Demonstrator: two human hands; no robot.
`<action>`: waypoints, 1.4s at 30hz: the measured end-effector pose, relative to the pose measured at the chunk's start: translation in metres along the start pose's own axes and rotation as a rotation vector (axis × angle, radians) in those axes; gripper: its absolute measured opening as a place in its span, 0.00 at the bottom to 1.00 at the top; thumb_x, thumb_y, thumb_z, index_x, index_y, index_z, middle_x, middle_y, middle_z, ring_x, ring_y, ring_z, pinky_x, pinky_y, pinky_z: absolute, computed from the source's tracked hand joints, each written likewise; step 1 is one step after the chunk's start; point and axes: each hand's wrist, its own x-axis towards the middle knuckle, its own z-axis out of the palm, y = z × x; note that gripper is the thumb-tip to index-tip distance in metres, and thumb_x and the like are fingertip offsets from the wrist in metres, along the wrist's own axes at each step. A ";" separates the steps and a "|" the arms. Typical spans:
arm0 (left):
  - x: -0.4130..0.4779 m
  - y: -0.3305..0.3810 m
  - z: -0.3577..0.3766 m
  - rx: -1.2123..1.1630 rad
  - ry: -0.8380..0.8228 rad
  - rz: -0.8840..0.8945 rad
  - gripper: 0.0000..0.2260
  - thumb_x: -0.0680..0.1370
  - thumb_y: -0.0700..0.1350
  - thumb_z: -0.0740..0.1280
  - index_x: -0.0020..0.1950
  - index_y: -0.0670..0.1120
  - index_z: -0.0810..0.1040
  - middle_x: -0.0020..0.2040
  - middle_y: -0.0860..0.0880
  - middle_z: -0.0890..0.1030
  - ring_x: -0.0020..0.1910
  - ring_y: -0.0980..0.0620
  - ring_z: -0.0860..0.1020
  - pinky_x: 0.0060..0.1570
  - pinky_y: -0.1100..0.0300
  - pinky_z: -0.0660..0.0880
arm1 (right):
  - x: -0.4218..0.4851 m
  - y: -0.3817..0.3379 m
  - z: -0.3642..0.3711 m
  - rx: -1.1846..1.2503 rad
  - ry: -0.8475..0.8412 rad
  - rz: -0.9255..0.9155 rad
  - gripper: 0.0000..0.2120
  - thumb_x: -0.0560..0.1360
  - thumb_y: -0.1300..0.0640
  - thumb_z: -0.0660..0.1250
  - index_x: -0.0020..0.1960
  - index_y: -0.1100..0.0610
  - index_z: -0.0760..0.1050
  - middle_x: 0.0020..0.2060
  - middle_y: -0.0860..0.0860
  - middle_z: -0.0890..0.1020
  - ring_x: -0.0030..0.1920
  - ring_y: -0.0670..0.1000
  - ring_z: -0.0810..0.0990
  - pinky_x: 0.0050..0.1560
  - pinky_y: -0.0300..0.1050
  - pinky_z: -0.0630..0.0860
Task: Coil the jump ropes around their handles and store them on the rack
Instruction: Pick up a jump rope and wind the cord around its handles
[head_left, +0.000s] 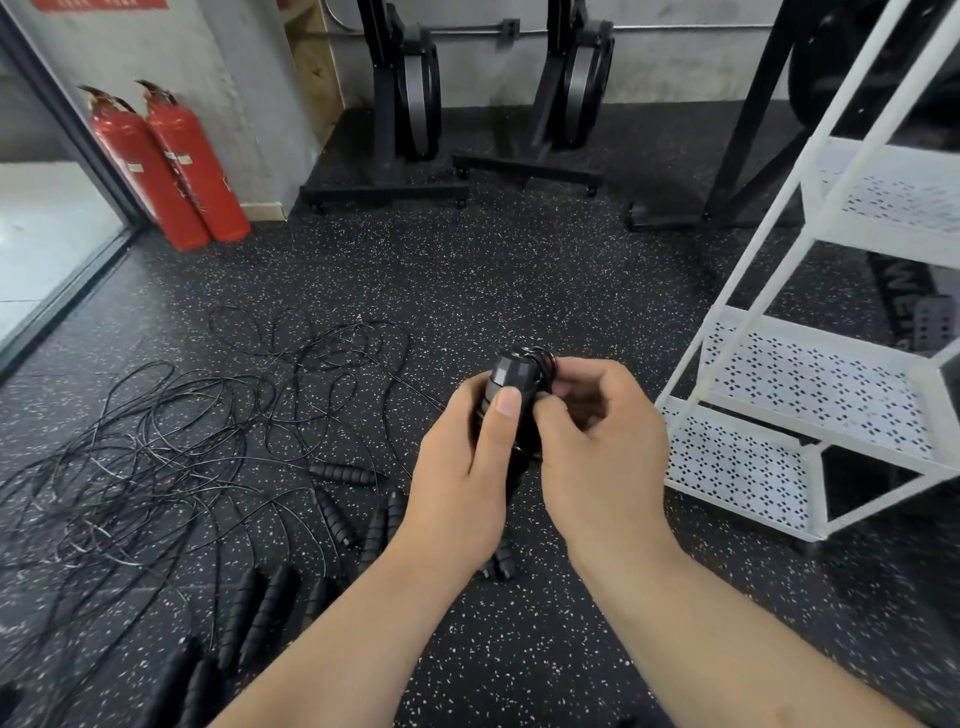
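Jump-rope handles (511, 395), black and wound with cord, stand upright above the speckled floor (519, 270), the left hand (462, 467) wrapped around them, thumb on top. The right hand (597, 441) pinches the cord loops by the handle tops. Loose ropes (156, 426) lie tangled at left; the white rack (810, 384) stands at right.

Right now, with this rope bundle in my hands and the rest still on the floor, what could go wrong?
1. The coil at the top of the held handles is pinched only by the right hand; letting go early could let it spring loose.
2. The loose ropes lie tangled on the floor; pulling one may drag others and tighten knots.
3. Spare handles lie near your arms; stepping toward the white rack risks tripping.
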 end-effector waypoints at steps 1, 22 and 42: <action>-0.001 0.000 0.001 0.001 0.002 0.007 0.20 0.85 0.62 0.57 0.66 0.52 0.80 0.55 0.61 0.85 0.56 0.61 0.83 0.52 0.66 0.76 | 0.000 0.000 0.000 -0.019 0.002 -0.006 0.12 0.77 0.59 0.73 0.51 0.42 0.80 0.47 0.36 0.84 0.48 0.41 0.83 0.54 0.51 0.83; -0.003 0.003 0.006 0.015 0.043 0.048 0.17 0.85 0.60 0.59 0.66 0.54 0.80 0.53 0.64 0.85 0.52 0.63 0.83 0.49 0.70 0.75 | 0.012 -0.007 -0.007 -0.058 -0.138 0.012 0.09 0.78 0.60 0.66 0.48 0.45 0.74 0.41 0.43 0.81 0.39 0.43 0.77 0.46 0.51 0.79; 0.003 0.009 0.013 -0.202 0.044 -0.145 0.23 0.82 0.63 0.56 0.59 0.51 0.84 0.52 0.56 0.88 0.50 0.62 0.84 0.47 0.70 0.76 | 0.016 0.002 -0.024 -0.292 -0.128 -0.276 0.11 0.79 0.54 0.76 0.58 0.42 0.80 0.47 0.39 0.83 0.49 0.38 0.82 0.50 0.31 0.77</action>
